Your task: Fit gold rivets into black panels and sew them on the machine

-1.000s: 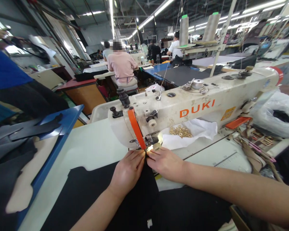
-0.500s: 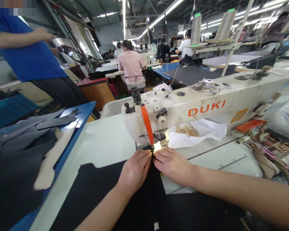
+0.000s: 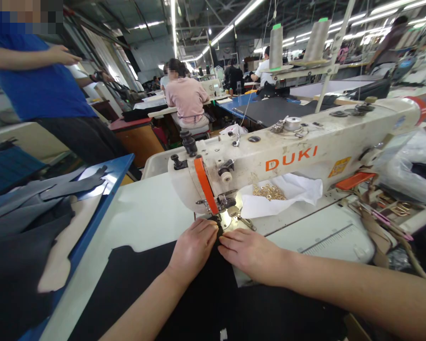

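A white sewing machine (image 3: 291, 156) with orange lettering stands before me, its small lamp lighting the needle area. Black fabric (image 3: 138, 289) spreads over the pale table and runs up under the machine's head. Just in front of the needle, my left hand (image 3: 195, 244) pinches the fabric's edge, fingers pressed together. My right hand (image 3: 252, 253) lies close on the right, its fingers closed at the same strip of fabric. The needle tip and presser foot are partly hidden by the orange guard (image 3: 206, 184) and my fingers.
Gold-coloured metal rings (image 3: 269, 192) lie on white cloth (image 3: 298, 192) beneath the machine arm. Dark cut pieces (image 3: 24, 227) cover a blue table at left. Thread cones (image 3: 276, 47) stand behind. A person in a blue shirt (image 3: 53, 85) stands at left; others sit further back.
My right hand has shifted slightly back from the needle, uncovering more of the lit plate. My left hand keeps its pinch on the fabric. The view has turned a little to the right.
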{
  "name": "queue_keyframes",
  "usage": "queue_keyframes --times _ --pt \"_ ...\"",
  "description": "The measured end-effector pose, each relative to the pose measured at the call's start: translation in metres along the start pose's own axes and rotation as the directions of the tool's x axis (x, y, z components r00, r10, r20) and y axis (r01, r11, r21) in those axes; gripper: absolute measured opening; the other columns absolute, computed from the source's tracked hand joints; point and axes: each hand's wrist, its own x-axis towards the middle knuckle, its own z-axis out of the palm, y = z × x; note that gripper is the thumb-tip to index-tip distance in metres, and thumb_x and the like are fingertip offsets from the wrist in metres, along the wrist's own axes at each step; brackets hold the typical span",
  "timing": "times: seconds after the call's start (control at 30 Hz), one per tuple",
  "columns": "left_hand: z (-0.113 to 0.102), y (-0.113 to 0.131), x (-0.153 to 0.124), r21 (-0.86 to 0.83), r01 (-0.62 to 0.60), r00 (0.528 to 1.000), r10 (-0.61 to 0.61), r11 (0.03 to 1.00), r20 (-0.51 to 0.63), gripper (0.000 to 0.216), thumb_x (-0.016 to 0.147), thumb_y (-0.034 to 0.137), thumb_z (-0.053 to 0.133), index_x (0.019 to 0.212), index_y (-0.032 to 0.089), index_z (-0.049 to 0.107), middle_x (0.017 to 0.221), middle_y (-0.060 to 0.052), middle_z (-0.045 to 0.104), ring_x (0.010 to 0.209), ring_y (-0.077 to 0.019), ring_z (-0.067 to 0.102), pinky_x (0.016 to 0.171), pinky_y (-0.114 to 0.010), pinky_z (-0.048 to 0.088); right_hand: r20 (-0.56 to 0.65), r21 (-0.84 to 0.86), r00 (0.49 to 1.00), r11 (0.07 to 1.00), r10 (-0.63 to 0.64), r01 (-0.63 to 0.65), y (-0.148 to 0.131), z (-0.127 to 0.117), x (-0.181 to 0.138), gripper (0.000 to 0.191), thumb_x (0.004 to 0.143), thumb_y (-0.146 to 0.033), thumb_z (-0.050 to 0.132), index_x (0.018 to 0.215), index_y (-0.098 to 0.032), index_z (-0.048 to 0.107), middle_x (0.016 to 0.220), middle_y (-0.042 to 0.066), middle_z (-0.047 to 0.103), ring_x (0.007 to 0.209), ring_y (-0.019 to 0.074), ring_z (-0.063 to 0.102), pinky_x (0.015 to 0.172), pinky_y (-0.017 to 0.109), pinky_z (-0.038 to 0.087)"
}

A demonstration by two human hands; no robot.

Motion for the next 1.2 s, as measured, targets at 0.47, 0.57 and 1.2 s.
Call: queue_keyframes --times 0.47,0.57,1.2 --pt "-0.0025 -0.0018 0.0045 0.116 -0.080 0.994 0.071 0.990 0.080 0.024 0.093 0.015 0.039 0.079 0.018 0.058 0.078 -0.004 0.063 0.078 -0.0174 0.061 0.072 -0.030 0.053 0.009 0.018 1.000 1.000 -0.002 0.002 0.0004 0.0007 0.0000 0.019 0.090 -0.015 0.047 0.104 -0.009 0.059 0.111 0.014 0.060 0.104 0.0225 0.052 0.087 0.034 0.045" --pt "-0.0025 -0.0009 0.0052 0.135 -0.100 0.993 0.090 0.986 0.074 0.024 0.093 0.014 0.038 0.078 0.017 0.057 0.078 -0.005 0.063 0.077 -0.0183 0.060 0.071 -0.031 0.053 0.003 0.026 1.000 1.000 0.000 0.000 0.0004 0.0002 0.0001 0.019 0.091 -0.015 0.046 0.103 -0.009 0.059 0.108 0.013 0.061 0.101 0.0224 0.053 0.085 0.034 0.045" --pt "0.0016 -0.0046 0.0012 0.179 -0.167 0.986 0.167 0.970 0.011 0.023 0.093 0.013 0.037 0.088 0.014 0.059 0.083 -0.006 0.066 0.081 -0.0187 0.061 0.078 -0.033 0.054 -0.014 0.032 1.000 0.999 0.001 -0.001 0.0012 0.0039 0.0001 0.020 0.092 -0.016 0.042 0.101 -0.008 0.058 0.104 0.013 0.061 0.100 0.0222 0.053 0.083 0.034 0.045"
